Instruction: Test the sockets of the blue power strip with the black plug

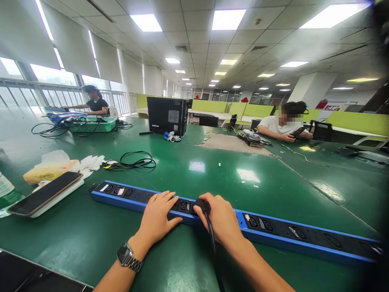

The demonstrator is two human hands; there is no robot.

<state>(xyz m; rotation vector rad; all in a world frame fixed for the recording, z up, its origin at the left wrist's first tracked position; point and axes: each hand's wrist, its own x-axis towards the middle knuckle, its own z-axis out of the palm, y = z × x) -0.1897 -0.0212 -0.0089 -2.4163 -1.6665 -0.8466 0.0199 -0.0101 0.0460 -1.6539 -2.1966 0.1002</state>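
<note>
A long blue and black power strip [267, 236] lies across the green table in front of me, with several sockets along its top. My left hand [158, 215] rests on the strip left of its middle, fingers laid over the top and thumb along the near side. Just to the right, my right hand [220, 217] grips a black power plug [202, 205] at a socket; whether its pins are fully in, I cannot tell. From the plug a thick black cord [214, 251] runs down toward me. One bare socket [184, 206] shows between my hands.
On the left lie a phone [45, 194], a tissue pack [50, 170], a bottle [9, 192] and a coiled black cable [136, 161]. Farther back are a green basket [97, 126] with cables and a black computer case [165, 115]. Two people sit at the table's far sides.
</note>
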